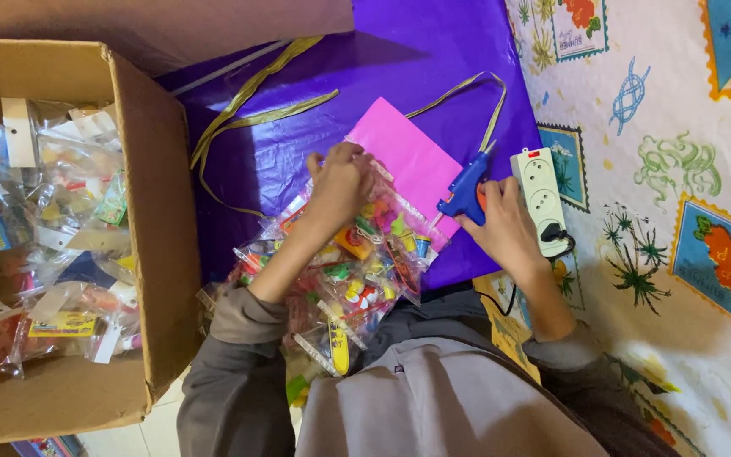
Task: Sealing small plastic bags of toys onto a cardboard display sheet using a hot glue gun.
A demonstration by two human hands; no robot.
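My left hand (338, 182) presses down on a clear plastic packet of small colourful toys (387, 224), at the lower edge of a pink paper sheet (408, 156). My right hand (501, 224) grips a blue glue gun (465, 190), whose nozzle points toward the packet's right side. The pink sheet lies on a purple glossy sheet (399, 59). More clear toy packets (340, 296) are piled on my lap beneath my left forearm.
An open cardboard box (162, 220) at the left holds several bagged toys. A white power strip (539, 199) with a black plug lies right of the glue gun on a patterned cloth (678, 127). Gold ribbon (251, 110) trails over the purple sheet.
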